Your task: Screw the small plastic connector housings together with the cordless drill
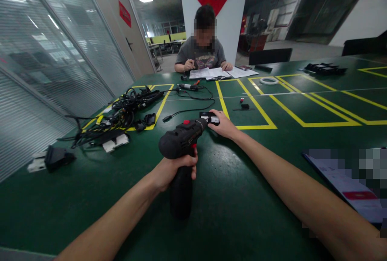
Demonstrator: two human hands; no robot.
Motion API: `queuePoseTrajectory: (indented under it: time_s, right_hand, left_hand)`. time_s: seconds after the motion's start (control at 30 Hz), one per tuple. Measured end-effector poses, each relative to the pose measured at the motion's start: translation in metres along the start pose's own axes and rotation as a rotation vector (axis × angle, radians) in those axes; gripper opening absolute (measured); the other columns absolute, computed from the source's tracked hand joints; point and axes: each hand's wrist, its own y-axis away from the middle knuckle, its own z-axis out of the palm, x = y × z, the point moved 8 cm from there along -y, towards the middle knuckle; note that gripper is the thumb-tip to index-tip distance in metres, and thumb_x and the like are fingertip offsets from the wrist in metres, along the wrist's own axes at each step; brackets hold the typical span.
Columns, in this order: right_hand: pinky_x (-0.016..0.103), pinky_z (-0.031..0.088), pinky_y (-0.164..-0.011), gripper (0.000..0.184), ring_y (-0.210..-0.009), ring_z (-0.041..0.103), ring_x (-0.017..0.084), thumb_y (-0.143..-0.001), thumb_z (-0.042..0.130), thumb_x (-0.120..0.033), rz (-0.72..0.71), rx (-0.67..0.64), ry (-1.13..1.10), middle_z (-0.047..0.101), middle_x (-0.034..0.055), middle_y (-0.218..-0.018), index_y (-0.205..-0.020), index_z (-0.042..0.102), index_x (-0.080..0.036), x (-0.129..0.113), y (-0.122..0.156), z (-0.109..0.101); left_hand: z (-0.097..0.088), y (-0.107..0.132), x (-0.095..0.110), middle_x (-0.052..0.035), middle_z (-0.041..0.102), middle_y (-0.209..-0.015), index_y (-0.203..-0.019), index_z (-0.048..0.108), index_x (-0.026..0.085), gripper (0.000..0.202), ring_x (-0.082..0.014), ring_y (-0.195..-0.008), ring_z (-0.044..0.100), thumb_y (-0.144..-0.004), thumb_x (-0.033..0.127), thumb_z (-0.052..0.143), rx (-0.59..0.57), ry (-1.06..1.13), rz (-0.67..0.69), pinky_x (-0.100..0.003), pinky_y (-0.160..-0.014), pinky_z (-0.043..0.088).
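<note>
**A:** Left hand [178, 168]?

**B:** Closed firmly around the handle of a black drill [181, 142], with a red button on top. Nose aimed right, toward the far side; handle angled down toward the green surface [90, 216].

**A:** Right hand [223, 125]?

**B:** Over a small black-and-white block [211, 119] at the drill's nose, fingers [215, 112] curved across its top. Grip or mere touch: impossible to tell.

**A:** Nearby?

**B:** Just right of the hands, a yellow tape outline [244, 108] around a small black part [244, 106] and a tiny red piece [241, 100]. To the left, inside another outline, a tangled cable heap [130, 108]. Nearer on the left, black-and-white connectors [115, 142]. A thin black cable [190, 110] running from a corded tool [187, 86] toward the drill.

**A:** Farther off?

**B:** At the far edge, a seated co-worker [202, 47] with a pen in one hand, papers [208, 73] underneath. Right of there, a white tape ring [268, 80] and a pile of black parts [325, 68]. Near right, a partly blurred document [341, 184].
</note>
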Motion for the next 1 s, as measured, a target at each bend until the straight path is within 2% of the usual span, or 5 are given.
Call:
queuePoseTrajectory:
  time_s: [0.3,0.5,0.7,1.0]
  right_hand:
    - [0.043,0.046,-0.104,0.057,-0.113,0.058,0.028,-0.081,0.067,-0.033,0.0,0.001,-0.017,0.054,0.0105,-0.12,-0.135,0.053,-0.021,-0.0026,0.0014,-0.0019]
    - [0.045,0.046,-0.104,0.048,-0.113,0.059,0.029,-0.092,0.056,-0.044,0.016,0.009,-0.038,0.056,0.012,-0.121,-0.133,0.056,-0.021,-0.0005,-0.0004,-0.002]
    - [0.043,0.046,-0.103,0.045,-0.112,0.06,0.027,-0.091,0.059,-0.038,0.014,0.036,-0.041,0.057,0.0108,-0.121,-0.133,0.056,-0.022,0.003,-0.002,-0.0007]
    - [0.042,0.046,-0.103,0.044,-0.111,0.06,0.026,-0.088,0.061,-0.033,0.014,0.029,-0.063,0.058,0.0099,-0.121,-0.131,0.057,-0.023,0.0028,-0.0024,-0.0011]
  left_hand:
    - [-0.0024,-0.0007,-0.003,0.001,0.061,-0.072,-0.099,0.058,0.014,0.036,-0.0102,-0.051,0.059,-0.069,0.026,0.073,0.003,0.027,-0.022,-0.024,-0.055,0.045]
    - [-0.0015,-0.0021,-0.0021,0.0007,0.061,-0.071,-0.098,0.058,0.014,0.034,-0.0105,-0.052,0.059,-0.07,0.026,0.072,-0.002,0.02,-0.016,-0.025,-0.056,0.045]
    - [-0.0011,-0.0026,-0.0024,0.0007,0.061,-0.068,-0.089,0.056,0.014,0.029,-0.0107,-0.051,0.059,-0.068,0.027,0.073,-0.003,0.017,-0.013,-0.025,-0.056,0.045]
    - [-0.0034,-0.0021,-0.0057,0.001,0.061,-0.069,-0.093,0.057,0.014,0.033,-0.0103,-0.051,0.059,-0.068,0.027,0.073,0.005,0.03,-0.036,-0.025,-0.056,0.045]
